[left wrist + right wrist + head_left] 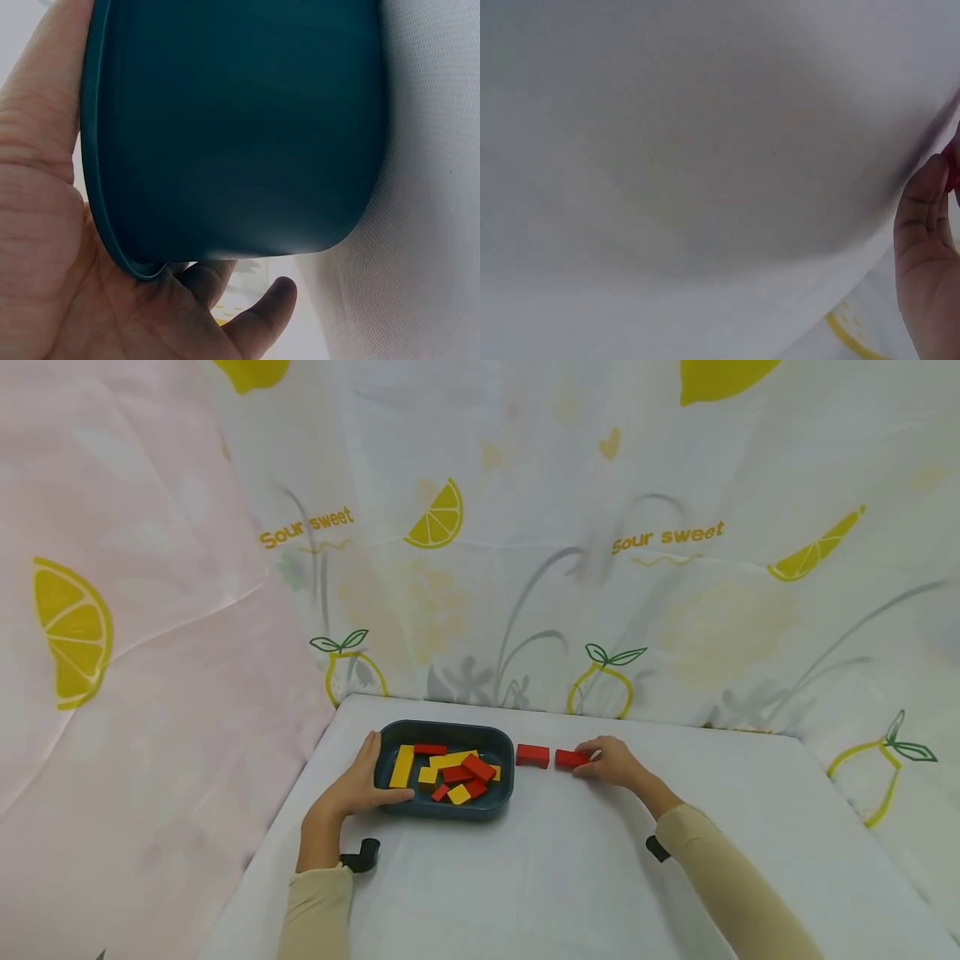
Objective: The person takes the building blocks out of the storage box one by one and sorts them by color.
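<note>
The left hand (358, 787) is clamped on the dark tray's (390, 732) 9 o'clock rim, thumb inside. Red and yellow blocks (452, 770) are held in it. At 3 o'clock, one red block (532, 755) lies free; the next red block (570, 759) is pinched on the desk (570, 877) by the right hand (613, 762).

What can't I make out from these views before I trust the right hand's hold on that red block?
- Right hand on the red block: head view too small to show finger contact; right wrist view shows mostly white cloth, the block cut off at its edge.
- Tray contents: left wrist view sees only the outer wall.
- Left hand fingers: partly hidden behind the tray rim.
- Blocks in the tray: overlapping, count unclear.
</note>
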Motion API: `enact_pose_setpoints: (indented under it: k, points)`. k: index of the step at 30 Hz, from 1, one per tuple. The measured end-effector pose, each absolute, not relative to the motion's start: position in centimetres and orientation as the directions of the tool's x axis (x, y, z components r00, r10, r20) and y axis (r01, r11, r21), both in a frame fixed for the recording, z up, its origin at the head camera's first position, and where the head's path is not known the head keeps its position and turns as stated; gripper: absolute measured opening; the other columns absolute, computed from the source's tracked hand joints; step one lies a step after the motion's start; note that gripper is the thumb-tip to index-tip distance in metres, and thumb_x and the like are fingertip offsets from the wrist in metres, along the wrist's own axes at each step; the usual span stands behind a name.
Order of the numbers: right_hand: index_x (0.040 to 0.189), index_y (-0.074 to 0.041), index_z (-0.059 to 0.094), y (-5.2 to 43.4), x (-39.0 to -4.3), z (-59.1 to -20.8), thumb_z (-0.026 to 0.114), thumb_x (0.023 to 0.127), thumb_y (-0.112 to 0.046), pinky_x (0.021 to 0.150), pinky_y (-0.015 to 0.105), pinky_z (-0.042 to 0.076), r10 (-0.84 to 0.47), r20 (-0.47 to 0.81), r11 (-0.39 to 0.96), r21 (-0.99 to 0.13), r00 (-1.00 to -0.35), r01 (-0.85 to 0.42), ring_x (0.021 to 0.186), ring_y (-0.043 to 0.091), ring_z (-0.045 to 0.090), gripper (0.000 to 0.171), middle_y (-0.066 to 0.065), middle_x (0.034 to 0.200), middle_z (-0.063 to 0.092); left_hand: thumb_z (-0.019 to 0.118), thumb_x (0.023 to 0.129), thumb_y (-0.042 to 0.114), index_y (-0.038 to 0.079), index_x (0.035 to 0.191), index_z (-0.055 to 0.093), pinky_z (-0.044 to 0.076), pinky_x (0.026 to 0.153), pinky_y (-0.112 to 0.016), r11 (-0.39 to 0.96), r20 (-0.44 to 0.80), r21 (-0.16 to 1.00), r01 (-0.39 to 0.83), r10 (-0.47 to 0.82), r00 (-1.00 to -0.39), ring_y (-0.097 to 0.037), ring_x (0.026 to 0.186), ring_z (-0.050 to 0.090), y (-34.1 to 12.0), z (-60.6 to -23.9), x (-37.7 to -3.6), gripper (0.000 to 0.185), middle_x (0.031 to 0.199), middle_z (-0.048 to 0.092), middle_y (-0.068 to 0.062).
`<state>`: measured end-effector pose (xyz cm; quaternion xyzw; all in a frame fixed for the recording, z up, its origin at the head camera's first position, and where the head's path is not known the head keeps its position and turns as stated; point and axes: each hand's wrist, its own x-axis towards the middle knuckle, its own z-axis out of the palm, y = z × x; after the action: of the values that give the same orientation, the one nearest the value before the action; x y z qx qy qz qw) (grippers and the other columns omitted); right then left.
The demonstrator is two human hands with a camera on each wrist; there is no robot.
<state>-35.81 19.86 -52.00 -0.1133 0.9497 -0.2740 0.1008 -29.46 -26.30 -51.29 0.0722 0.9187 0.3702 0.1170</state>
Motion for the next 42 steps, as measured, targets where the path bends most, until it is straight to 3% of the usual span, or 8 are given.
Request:
enact_pose_setpoints:
  k: [9,19,42]
  points:
    - [0.118,-0.007,0.072,19.7,-35.8,-53.3,0.08,0.083,-0.022,0.082,0.037,0.053,-0.203,-0.186,0.818,-0.571,-0.961,-0.063,0.101,0.026,0.056,0.039,0.013,0.114,0.066,0.08,0.075,0.055,0.001,0.157,-0.01,0.008,0.121,-0.06,0.716,-0.16,0.696,0.053,0.227,-0.961,-0.041,0.153,-0.003,-26.1,-51.3,-29.4,0.133,0.165,-0.013,-0.021]
    - [0.121,-0.007,0.071,18.5,-35.8,-52.7,0.079,0.083,-0.021,0.092,0.042,0.051,-0.142,-0.222,0.754,-0.656,-0.965,0.04,0.106,0.027,0.056,0.042,0.015,0.124,0.065,0.08,0.076,0.055,0.0,0.156,-0.01,0.008,0.12,-0.062,0.72,-0.153,0.692,0.05,0.213,-0.965,-0.043,0.152,-0.003,-26.8,-50.9,-29.3,0.133,0.164,-0.013,-0.023]
    - [0.12,-0.007,0.071,18.5,-35.5,-53.2,0.082,0.08,-0.021,0.088,0.039,0.051,-0.075,-0.213,0.712,-0.695,-0.974,0.098,0.104,0.025,0.056,0.044,0.015,0.126,0.065,0.079,0.076,0.056,0.0,0.156,-0.011,0.008,0.12,-0.062,0.718,-0.157,0.694,0.057,0.228,-0.961,-0.043,0.152,-0.003,-26.5,-51.3,-29.5,0.133,0.164,-0.012,-0.023]
